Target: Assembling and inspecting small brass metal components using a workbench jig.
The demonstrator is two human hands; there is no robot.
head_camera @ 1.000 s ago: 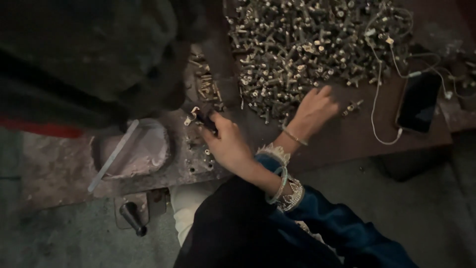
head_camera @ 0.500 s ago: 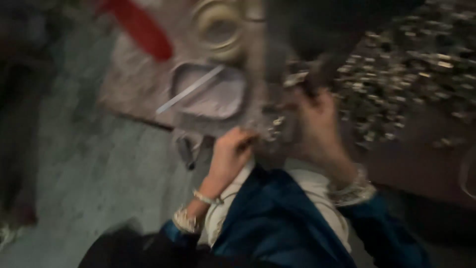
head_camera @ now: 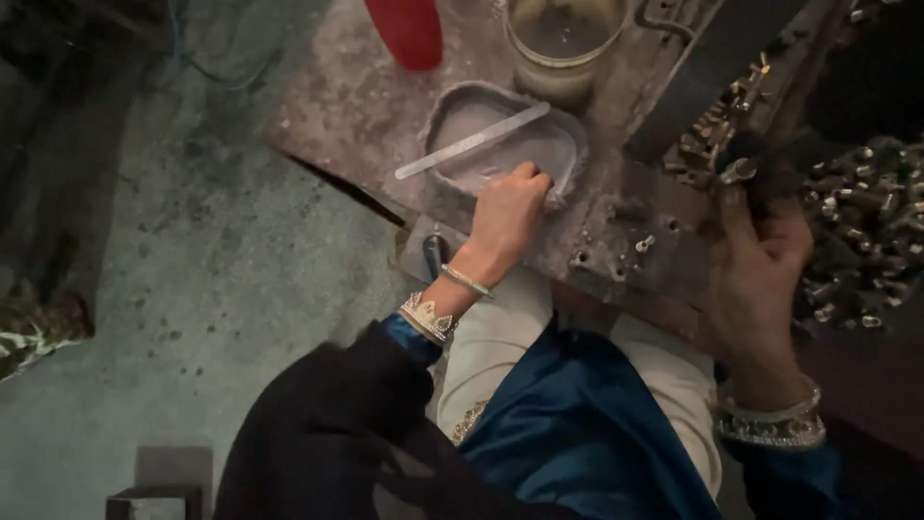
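My left hand [head_camera: 508, 217] reaches into a shallow grey dish [head_camera: 452, 120] on the worn workbench [head_camera: 356, 106], fingertips curled down at the dish's near rim. A flat pale stick [head_camera: 472, 141] lies slanted across the dish. My right hand [head_camera: 762, 260] is raised at the right, fingers closed around a small dark metal part [head_camera: 746, 169], beside a pile of several small metal fittings [head_camera: 866, 231]. Both wrists wear bangles.
A red cylinder [head_camera: 406, 29] and a round glass jar [head_camera: 563, 39] stand at the back of the bench. A few loose fittings [head_camera: 643, 243] lie on the bench's near edge. The concrete floor [head_camera: 183, 260] spreads to the left. My blue and white clothes fill the bottom.
The view has swung left and steadied. My left hand moved from the bench edge up into the grey dish. My right hand left the pile and now holds a part near it.
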